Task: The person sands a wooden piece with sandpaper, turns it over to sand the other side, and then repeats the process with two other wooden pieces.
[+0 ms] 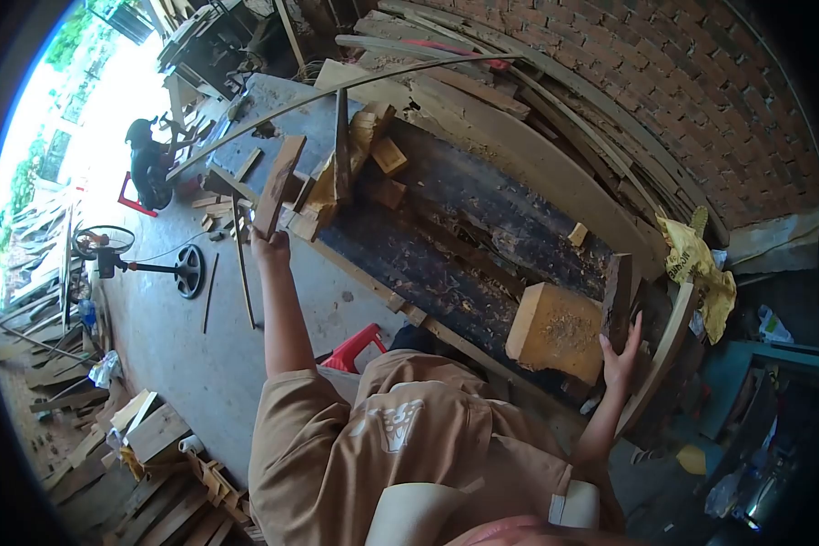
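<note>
My left hand (271, 247) is closed round the lower end of a brown wooden piece (279, 187), raised at the left end of the dark workbench (409, 264). At the bench's right end, my right hand (621, 358) has its fingers spread beside an upright dark wood piece (617, 296); whether they touch is unclear. Left of that piece lies a thick pale wood block (560, 332) with sawdust on top. Several wood offcuts (389, 156) rest near the bench's left end.
A red plastic stool (359, 348) stands by my body. A fan (187, 271) is on the floor at left. Another person (150, 164) is farther back. Scrap wood (159, 432) fills the lower left; a yellow sack (701, 273) hangs at right, near a brick wall (701, 100).
</note>
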The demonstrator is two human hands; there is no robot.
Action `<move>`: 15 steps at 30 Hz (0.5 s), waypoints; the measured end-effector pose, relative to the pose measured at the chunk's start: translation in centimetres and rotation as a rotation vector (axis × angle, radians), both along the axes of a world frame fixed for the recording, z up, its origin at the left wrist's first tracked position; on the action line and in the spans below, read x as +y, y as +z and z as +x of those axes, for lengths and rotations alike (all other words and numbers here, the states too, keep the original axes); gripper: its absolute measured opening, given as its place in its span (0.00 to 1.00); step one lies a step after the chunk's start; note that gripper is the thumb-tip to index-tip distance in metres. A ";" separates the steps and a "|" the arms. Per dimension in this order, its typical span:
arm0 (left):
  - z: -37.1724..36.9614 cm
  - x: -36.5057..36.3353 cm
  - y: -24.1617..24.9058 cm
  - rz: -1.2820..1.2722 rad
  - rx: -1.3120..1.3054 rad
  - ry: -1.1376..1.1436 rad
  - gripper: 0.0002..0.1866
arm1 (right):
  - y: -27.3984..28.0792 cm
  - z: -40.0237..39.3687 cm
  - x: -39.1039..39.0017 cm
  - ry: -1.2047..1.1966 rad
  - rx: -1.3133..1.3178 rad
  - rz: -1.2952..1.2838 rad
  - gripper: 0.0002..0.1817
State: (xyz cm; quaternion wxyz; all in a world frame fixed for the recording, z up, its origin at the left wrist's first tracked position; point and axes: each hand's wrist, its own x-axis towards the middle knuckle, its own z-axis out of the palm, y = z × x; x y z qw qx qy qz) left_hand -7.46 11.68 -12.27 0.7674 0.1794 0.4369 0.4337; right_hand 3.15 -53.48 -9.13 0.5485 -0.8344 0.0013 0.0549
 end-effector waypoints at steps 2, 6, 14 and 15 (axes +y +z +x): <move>0.6 3.0 -1.7 -0.027 0.017 -0.001 0.14 | 2.4 0.1 3.1 0.001 -0.052 -0.171 0.45; 2.4 8.5 -3.2 -0.048 0.053 -0.056 0.15 | 4.9 0.0 9.2 0.029 -0.077 -0.302 0.45; 4.0 17.1 -8.9 0.034 0.397 -0.200 0.19 | 1.9 -0.7 21.5 0.290 -0.242 -0.318 0.39; 3.7 17.7 -9.5 0.066 0.502 -0.229 0.19 | 1.7 -0.9 22.6 0.291 -0.235 -0.317 0.39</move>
